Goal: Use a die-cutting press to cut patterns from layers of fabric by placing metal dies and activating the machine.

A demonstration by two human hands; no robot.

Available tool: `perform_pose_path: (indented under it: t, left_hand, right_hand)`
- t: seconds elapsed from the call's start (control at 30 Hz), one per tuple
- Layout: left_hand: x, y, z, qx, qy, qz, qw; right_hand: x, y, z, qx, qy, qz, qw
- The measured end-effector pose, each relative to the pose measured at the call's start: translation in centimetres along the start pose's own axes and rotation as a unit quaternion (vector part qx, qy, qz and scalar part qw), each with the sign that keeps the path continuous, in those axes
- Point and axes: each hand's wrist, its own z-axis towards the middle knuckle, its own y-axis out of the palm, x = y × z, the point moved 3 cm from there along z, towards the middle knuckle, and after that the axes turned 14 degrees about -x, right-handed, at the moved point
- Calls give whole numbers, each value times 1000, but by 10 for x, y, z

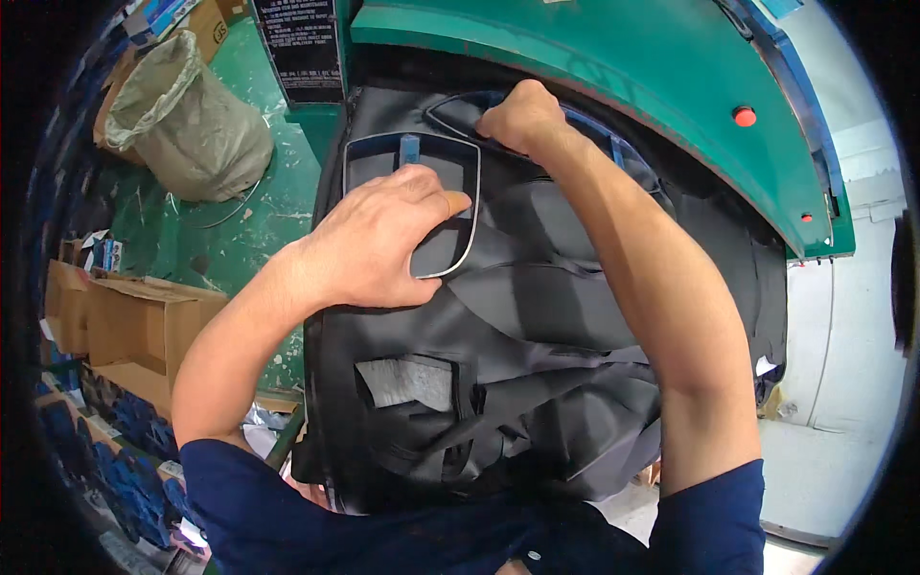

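My left hand (388,235) is closed on a cutting die (409,149), a rounded metal-edged frame with a blue crosspiece. Its thumb lies along the near edge of the frame, and one finger wears a tan wrap. Farther off and to the right, my right hand (525,117) is closed on a longer, curved cutting die (621,153) with blue inner parts. Part of that die is hidden by my hand and forearm. Both dies lie on black sheet material (565,302) that looks like leather.
Black offcuts (412,436) and a grey piece (407,383) lie nearer me. A green machine beam (613,67) with red buttons (744,116) spans the far side. On the left floor stand a pale sack (192,125) and an opened cardboard box (144,326).
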Motion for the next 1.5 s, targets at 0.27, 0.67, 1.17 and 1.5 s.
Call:
perform_pose_path:
  t: [0.27,0.67,1.17,1.5]
  left_hand:
    - [-3,3,-2,7,11,-10,1000]
    - [1,0,-1,-3,-5,-5,1000]
    - [1,0,-1,-14,-5,5,1000]
    - [-4,-9,9,-41,19,-18,999]
  right_hand:
    - [19,1,6,-5,-10,212,977]
    - [64,-26,5,77,-145,92,982]
    - [108,-34,-11,81,-57,74,992]
    - [131,-47,-45,77,-37,108,991]
